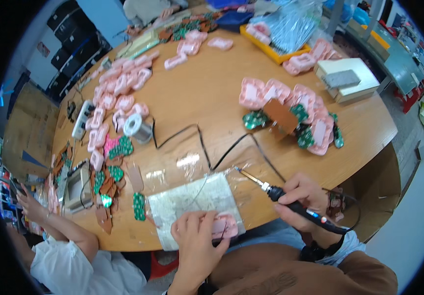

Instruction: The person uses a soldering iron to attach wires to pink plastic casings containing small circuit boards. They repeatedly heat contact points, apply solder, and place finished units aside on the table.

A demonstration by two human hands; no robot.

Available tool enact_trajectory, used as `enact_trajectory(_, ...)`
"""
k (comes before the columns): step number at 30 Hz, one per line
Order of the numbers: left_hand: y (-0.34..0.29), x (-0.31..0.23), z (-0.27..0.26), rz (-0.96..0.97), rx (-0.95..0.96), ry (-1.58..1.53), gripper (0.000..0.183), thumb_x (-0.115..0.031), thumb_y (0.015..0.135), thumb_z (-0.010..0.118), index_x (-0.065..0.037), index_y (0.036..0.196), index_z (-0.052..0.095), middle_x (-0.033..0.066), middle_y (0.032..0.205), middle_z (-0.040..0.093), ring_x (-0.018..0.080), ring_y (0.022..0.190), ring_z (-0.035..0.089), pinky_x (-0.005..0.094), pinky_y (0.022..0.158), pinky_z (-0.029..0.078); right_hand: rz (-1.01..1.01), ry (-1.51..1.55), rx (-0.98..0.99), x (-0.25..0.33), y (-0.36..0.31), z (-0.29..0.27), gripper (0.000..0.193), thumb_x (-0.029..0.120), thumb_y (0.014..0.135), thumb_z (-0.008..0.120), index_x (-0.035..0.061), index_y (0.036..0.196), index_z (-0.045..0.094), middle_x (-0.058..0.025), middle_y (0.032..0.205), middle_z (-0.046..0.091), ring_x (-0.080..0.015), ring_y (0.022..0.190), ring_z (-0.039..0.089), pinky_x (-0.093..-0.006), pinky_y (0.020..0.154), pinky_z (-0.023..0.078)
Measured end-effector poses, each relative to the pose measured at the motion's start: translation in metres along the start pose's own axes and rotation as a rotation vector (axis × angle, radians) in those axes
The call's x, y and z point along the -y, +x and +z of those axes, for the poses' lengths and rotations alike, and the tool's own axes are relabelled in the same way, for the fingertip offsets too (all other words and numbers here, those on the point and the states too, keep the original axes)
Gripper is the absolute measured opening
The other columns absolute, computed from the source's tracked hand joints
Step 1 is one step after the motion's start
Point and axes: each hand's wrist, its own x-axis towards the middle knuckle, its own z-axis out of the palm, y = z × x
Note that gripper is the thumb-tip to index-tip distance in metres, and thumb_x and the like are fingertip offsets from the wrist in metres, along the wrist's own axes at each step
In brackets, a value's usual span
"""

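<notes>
My left hand (195,241) is closed on a pink plastic casing (230,224), holding it against a pale, scuffed work board (185,194) at the table's front edge. A thin dark wire shows on the casing. In my right hand (303,194) is a black soldering iron (315,220), its metal tip slanting up and left, beyond the board's right corner and apart from the casing. A small green circuit board (139,206) lies at the work board's left edge. Farther back stands a solder spool (137,129).
Pink casings (123,81) pile up at the left; more lie with green boards (254,119) and a brown piece (280,117) at the right. A black cable (202,142) zigzags across the table. A yellow tray (271,49) stands at the back. A co-worker's arm (67,228) is at left.
</notes>
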Motion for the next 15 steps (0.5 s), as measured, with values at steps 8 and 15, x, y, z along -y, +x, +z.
enact_trajectory(8, 0.023, -0.003, -0.049, 0.17, -0.052, -0.184, 0.035, -0.012, 0.069, 0.081, -0.001, 0.098, 0.064, 0.011, 0.093, 0.058, 0.024, 0.084, 0.059, 0.0342, 0.069, 0.049, -0.008, 0.428, -0.322, 0.037, 0.0, -0.012, 0.036, -0.009, 0.073, 0.072, 0.0064, 0.102, 0.057, -0.0111, 0.085, 0.056, -0.0158, 0.068, 0.053, -0.027, 0.059, 0.042)
enact_trajectory(15, 0.132, -0.028, -0.071, -0.012, 0.042, -0.845, 0.053, -0.025, 0.074, 0.079, 0.003, 0.115, 0.059, 0.0112, 0.098, 0.066, 0.0185, 0.091, 0.062, 0.031, 0.082, 0.048, -0.115, 0.426, -0.428, 0.041, 0.003, -0.03, 0.038, -0.004, 0.08, 0.068, 0.0059, 0.109, 0.046, -0.0153, 0.087, 0.055, -0.0164, 0.065, 0.057, -0.0252, 0.054, 0.049)
